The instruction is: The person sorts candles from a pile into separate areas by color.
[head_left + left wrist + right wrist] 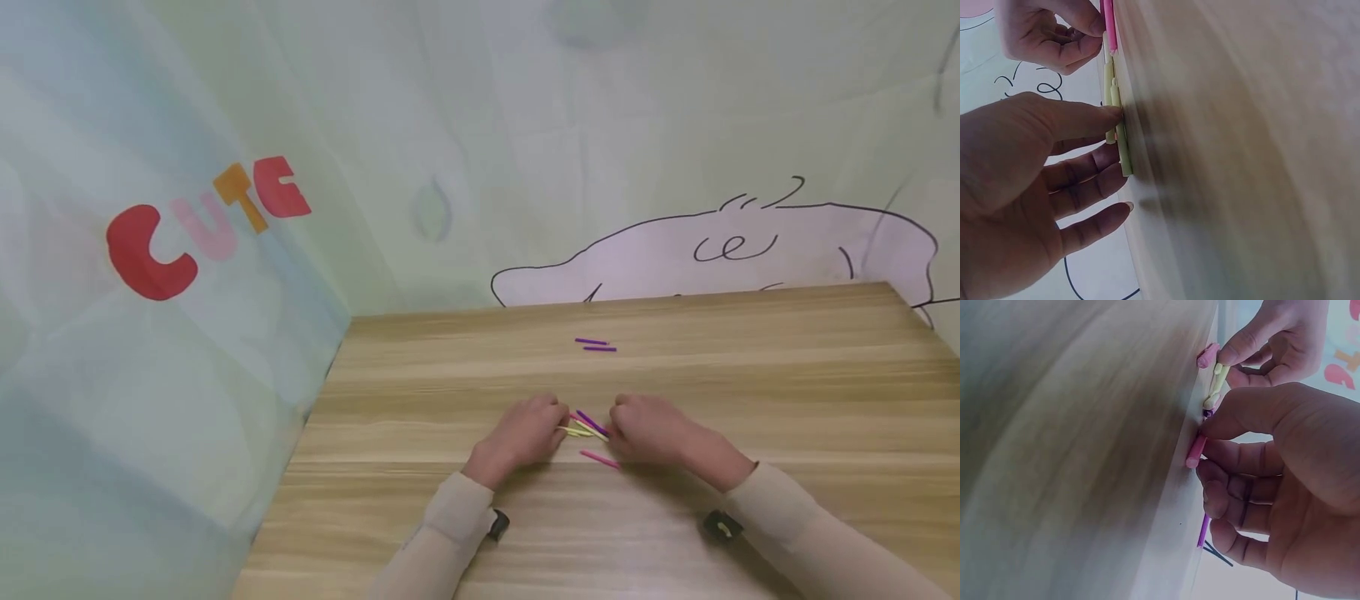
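My left hand pinches a thin yellow stick between thumb and fingers, with another yellow stick beside it. Opposite it, my right hand holds the end of a pink stick at its thumb and fingertips. Between the hands, a purple stick and several yellow and pink ones cross in a small loose pile. In front of the pile, on the table, lies a separate pink stick. The right-hand fingers partly hide the pile's right end.
Two purple sticks lie farther back on the wooden table. Behind the table hangs a printed cloth with a line drawing, and the left side carries coloured letters. Dark wrist devices sit under the cuffs.
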Motion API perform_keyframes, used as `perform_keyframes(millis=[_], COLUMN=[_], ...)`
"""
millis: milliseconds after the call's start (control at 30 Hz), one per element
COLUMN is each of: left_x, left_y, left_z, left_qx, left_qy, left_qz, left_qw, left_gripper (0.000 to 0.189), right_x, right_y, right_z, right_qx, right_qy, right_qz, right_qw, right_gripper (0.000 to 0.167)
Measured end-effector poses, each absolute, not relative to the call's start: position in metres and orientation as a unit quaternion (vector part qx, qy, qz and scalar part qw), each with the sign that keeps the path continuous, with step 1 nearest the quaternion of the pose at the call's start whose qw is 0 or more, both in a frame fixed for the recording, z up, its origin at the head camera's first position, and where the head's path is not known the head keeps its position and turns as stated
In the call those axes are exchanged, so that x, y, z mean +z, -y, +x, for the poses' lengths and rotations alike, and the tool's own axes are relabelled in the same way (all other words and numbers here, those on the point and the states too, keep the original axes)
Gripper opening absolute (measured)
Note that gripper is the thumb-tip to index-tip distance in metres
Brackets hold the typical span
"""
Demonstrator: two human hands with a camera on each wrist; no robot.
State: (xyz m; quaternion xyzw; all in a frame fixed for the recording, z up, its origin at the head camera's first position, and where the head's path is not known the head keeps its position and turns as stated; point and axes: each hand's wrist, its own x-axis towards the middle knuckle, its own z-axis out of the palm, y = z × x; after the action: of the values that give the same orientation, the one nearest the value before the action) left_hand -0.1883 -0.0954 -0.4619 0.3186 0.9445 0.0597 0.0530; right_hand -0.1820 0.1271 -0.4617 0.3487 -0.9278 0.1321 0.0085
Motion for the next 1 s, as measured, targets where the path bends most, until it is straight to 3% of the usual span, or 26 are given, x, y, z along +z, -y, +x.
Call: perform_keyframes(millis=[433, 1000], left_x=[-0.462, -0.462], left_y=[0.094, 0.094], left_z=[-0.189, -0.188], left_qx=[0.049, 0.060], left_qy=[-0.941, -0.944], left_qz=[0.332, 0.320], left_qw=[0.027, 0.048], left_gripper=[0.006, 0.007], right_x=[-0.467, -0.463], right_y=[-0.133, -0.147], right_z=[-0.183, -0.180], right_qx=[0.118, 0.143], right_qy=[0.930, 0.933], right_qz=[0.346, 0.330], right_qw=[0.035, 0.023], right_gripper=[0.028, 0.026])
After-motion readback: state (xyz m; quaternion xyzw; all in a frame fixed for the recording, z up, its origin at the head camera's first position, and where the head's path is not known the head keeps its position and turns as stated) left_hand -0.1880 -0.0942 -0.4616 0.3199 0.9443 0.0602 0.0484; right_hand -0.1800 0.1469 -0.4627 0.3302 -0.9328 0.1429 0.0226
